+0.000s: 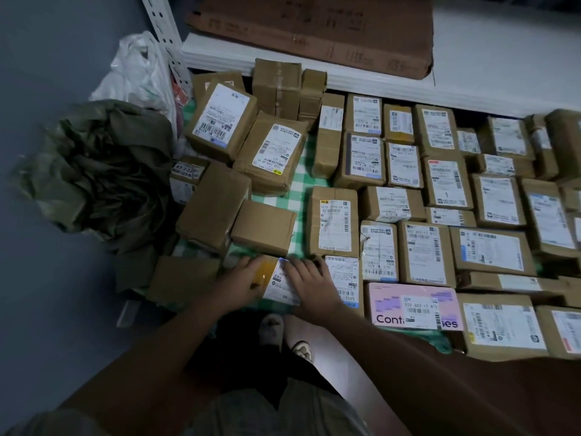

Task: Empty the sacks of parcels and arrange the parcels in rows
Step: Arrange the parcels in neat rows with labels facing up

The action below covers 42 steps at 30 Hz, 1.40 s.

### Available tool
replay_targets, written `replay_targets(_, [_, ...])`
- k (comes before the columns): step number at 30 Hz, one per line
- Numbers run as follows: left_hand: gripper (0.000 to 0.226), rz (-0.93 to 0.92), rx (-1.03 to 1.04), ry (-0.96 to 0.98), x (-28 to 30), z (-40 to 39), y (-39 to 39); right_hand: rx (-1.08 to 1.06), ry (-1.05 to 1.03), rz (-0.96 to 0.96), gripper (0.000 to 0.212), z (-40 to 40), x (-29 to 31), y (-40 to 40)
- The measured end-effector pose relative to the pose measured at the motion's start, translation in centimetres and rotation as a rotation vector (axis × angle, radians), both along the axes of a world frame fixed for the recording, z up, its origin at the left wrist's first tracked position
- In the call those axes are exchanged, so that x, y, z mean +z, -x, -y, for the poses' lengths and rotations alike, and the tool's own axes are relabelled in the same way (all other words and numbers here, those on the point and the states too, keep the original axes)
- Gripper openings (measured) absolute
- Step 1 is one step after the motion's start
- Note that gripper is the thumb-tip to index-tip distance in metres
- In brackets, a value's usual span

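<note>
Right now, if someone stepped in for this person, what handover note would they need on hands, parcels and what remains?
Left hand and right hand both rest on a small labelled parcel at the near edge of the checked cloth; whether the fingers grip it I cannot tell.
Done: cardboard parcels to the right, including the pink box, lie label-up in rough rows. A crumpled green sack lies on the left, seemingly emptied.
Left: set this parcel into the near row, then straighten the loose, tilted boxes at the left end. A white plastic bag sits behind the sack; contents unclear.
</note>
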<state>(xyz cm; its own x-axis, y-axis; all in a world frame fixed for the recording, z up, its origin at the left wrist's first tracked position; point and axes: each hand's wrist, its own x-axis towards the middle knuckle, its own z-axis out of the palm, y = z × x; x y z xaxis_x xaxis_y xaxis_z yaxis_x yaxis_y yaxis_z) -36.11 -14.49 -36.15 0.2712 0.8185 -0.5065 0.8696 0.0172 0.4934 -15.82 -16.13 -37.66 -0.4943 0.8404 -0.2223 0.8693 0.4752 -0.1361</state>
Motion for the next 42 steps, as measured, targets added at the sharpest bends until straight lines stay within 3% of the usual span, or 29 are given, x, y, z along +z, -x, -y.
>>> replay_targets(3, [0.078, -0.048, 0.041, -0.004, -0.2, 0.2, -0.9, -0.074, 0.047, -0.072, 0.104, 0.4, 0.8, -1.0])
replay_targets(6, [0.09, -0.068, 0.101, 0.039, -0.2, 0.4, -1.3, -0.18, 0.079, -0.105, 0.112, 0.3, 2.3, -2.8])
replay_targets(9, [0.111, -0.064, 0.087, 0.081, 0.0, 0.9, -1.8, -0.194, 0.154, 0.011, 0.127, 0.5, 3.0, -5.3])
replay_targets(15, [0.128, -0.118, 0.067, 0.148, -0.2, 1.1, -3.1, -0.122, 0.187, 0.202, 0.128, 0.5, 2.4, -6.8])
replay_targets(25, [0.107, -0.176, 0.061, 0.091, -0.5, 1.3, -3.0, -0.114, 0.203, 0.199, 0.12, 0.6, 2.5, -6.7])
replay_targets(42, [0.099, -0.224, 0.051, 0.052, 0.4, 2.2, -3.6, -0.122, 0.239, 0.206, 0.121, 0.8, 2.9, -6.5])
